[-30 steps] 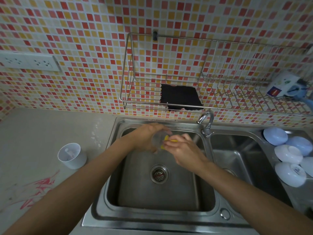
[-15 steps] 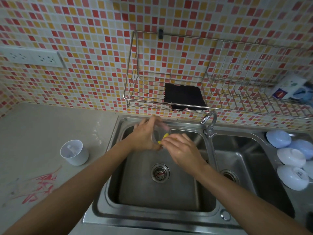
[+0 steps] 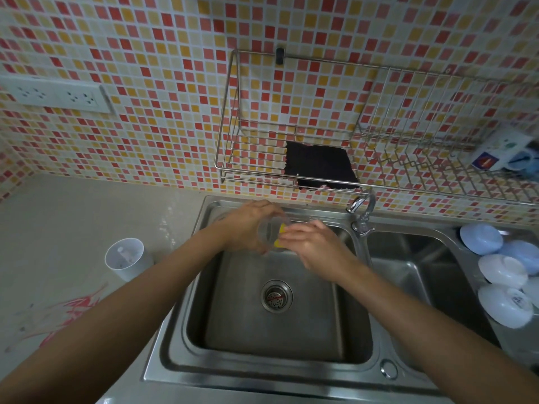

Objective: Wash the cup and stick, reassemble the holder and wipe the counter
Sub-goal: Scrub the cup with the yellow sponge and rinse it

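Observation:
Over the back of the left sink basin, my left hand grips a clear cup on its side, mouth turned to the right. My right hand holds a yellow sponge pushed into the cup's mouth; most of the sponge is hidden by my fingers. A white holder cup with a small peg inside stands on the grey counter left of the sink. Red smears mark the counter in front of it. I cannot see the stick.
The tap rises between the two basins, just right of my hands. A wire rack on the tiled wall carries a black cloth and a packet. Several white bowls sit upside down at the right. A socket strip is upper left.
My hands have stayed over the basin with the cup; the sponge has shifted a little inside the cup's mouth. The camera view has tilted slightly.

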`<state>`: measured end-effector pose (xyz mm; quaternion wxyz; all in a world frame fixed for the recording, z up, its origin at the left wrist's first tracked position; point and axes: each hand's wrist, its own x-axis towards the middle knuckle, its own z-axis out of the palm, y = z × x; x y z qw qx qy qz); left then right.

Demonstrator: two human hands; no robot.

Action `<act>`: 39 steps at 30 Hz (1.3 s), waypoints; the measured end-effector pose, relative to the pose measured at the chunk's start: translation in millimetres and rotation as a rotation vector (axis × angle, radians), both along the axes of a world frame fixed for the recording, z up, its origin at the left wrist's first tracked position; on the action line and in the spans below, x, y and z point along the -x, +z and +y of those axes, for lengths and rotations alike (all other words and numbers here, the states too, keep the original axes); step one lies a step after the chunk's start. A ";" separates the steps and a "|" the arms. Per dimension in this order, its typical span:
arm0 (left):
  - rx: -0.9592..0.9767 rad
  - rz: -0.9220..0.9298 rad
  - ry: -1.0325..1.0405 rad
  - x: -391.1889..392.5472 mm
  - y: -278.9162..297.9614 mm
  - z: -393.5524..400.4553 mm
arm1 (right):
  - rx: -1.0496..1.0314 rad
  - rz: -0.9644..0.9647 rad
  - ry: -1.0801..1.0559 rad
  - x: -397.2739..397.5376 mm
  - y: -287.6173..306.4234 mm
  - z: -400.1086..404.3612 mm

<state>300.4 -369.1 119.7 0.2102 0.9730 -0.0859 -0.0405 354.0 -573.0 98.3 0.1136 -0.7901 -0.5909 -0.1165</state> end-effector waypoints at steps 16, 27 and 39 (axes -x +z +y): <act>0.003 0.010 -0.060 1.8 -6.7 -6.3 | 0.072 -0.035 0.022 2.7 -6.6 -5.1; 0.034 0.003 -0.031 -3.3 -10.4 -7.1 | -0.302 0.747 -0.343 37.2 -8.1 1.1; 0.179 0.144 -0.012 -7.7 -11.0 -6.7 | 0.025 -0.066 0.026 1.1 -8.1 -24.1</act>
